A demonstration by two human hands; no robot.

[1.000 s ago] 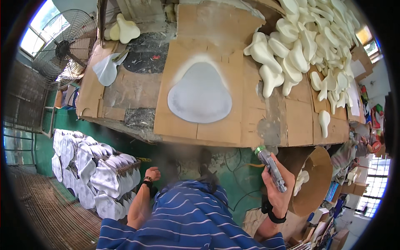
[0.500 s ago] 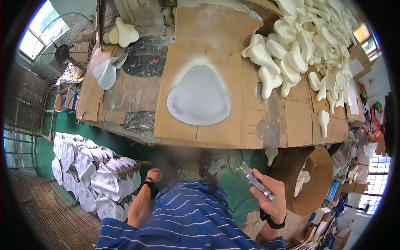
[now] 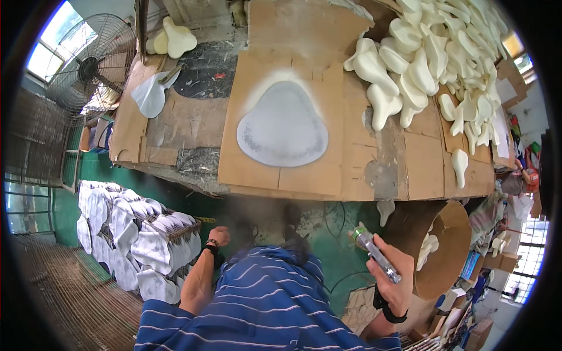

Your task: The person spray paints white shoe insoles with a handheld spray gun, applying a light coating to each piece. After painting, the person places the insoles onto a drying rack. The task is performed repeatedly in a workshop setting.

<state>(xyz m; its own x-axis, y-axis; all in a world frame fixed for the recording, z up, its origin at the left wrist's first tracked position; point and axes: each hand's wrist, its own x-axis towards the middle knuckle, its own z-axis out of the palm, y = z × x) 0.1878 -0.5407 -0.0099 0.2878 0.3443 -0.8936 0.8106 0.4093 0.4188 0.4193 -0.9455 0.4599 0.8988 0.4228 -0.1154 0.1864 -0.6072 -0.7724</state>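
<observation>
My right hand [image 3: 392, 272] is wrapped round a metal spray gun [image 3: 377, 256] with a green-ringed tip, held low in front of the cardboard-covered table. My left hand [image 3: 219, 236] hangs near my left side, its fingers curled in with nothing visible in them. On the table lies a flat grey rounded-triangle piece [image 3: 282, 126], shaped like a wide saddle cover, with darker speckles toward its lower edges. Whitish overspray rings its top on the cardboard sheet [image 3: 246, 169] beneath. Neither hand touches the piece.
Cream foam saddle shapes [image 3: 421, 70] are heaped at the table's right. At left stand a rack of grey covers [image 3: 134, 234] and a large fan [image 3: 88, 70]. A cardboard drum [image 3: 448, 251] with foam pieces is to the right. Hoses [image 3: 336, 222] trail over the green floor.
My right hand and the spray gun have shifted slightly right. The table appears a little higher in view. My left hand stays low, and the grey piece lies where it was.
</observation>
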